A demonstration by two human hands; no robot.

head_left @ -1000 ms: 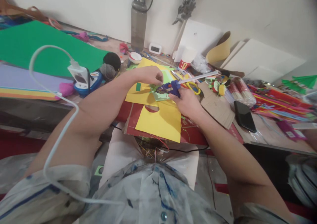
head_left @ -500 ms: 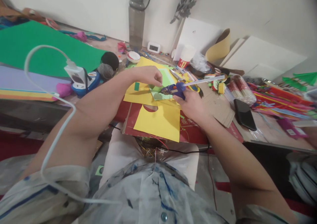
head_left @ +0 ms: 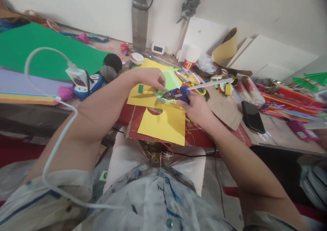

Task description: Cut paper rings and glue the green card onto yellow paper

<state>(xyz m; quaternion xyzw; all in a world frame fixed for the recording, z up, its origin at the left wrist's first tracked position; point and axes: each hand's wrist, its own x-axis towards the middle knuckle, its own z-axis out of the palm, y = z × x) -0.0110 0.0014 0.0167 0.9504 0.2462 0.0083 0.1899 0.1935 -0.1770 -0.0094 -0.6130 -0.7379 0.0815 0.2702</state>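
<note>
My right hand (head_left: 198,106) is wrapped round a blue hot glue gun (head_left: 180,94), a long clear glue stick (head_left: 212,84) jutting from its back end. The gun's nozzle points left, over light green paper (head_left: 171,78) lying on yellow sheets. Just above the nozzle, my left hand (head_left: 154,78) is closed in a pinch; what its fingertips hold, if anything, is hidden. A small dark green rectangle (head_left: 140,88) lies on the yellow sheet to the left. Nearer my lap is a yellow paper (head_left: 166,125) with a curved notch in its top edge.
Scissors with yellow handles (head_left: 200,89) lie behind the glue gun. Farther back stand a tall grey bottle (head_left: 139,27), a small white clock (head_left: 158,48) and a paper cup (head_left: 189,59). Rightward are cardboard (head_left: 224,110), a black phone (head_left: 252,117) and pipe cleaners (head_left: 293,103). A white cable (head_left: 61,135) loops over my left arm.
The glue gun's nozzle has shifted slightly left and down, below my left fingertips. My left hand stays almost in place, still pinched.
</note>
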